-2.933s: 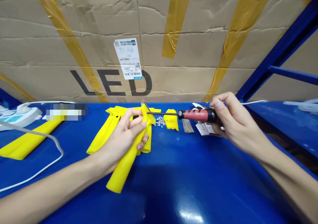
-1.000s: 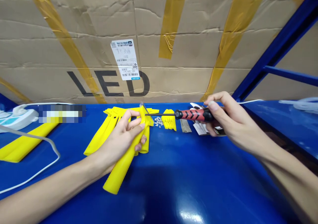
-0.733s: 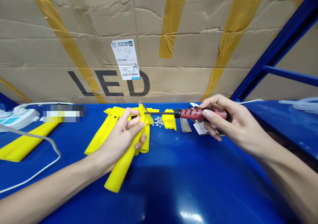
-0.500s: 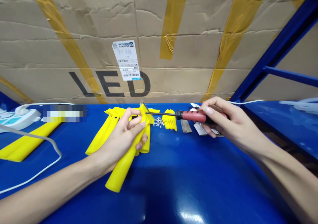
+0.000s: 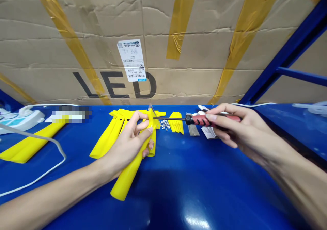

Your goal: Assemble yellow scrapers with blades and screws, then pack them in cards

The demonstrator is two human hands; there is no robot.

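Note:
My left hand (image 5: 138, 134) is wrapped around the ribbed handle of a yellow plastic scraper (image 5: 125, 180), held tilted above the table with its head up and a thin blade (image 5: 150, 107) at the top. In my right hand (image 5: 237, 128) is a screwdriver (image 5: 204, 119) with a red and black grip, lying nearly level. Its tip meets the scraper's head, though the screw itself is too small to make out. Behind my left hand lie several yellow handles (image 5: 107, 138). Small screws (image 5: 165, 124) are scattered to the right of the scraper, beside a stack of small yellow plates (image 5: 176, 122).
Grey blades (image 5: 193, 129) and a white paper packet (image 5: 208, 132) lie right of the plates. At left are another yellow handle (image 5: 30, 146), a power strip (image 5: 22, 121) and a white cable (image 5: 60, 148). A large cardboard box (image 5: 102, 46) stands behind the blue table (image 5: 194, 182).
The screwdriver's grip has turned and shifted slightly right in my right hand, with its tip still at the scraper's head. The whole view has shifted a little.

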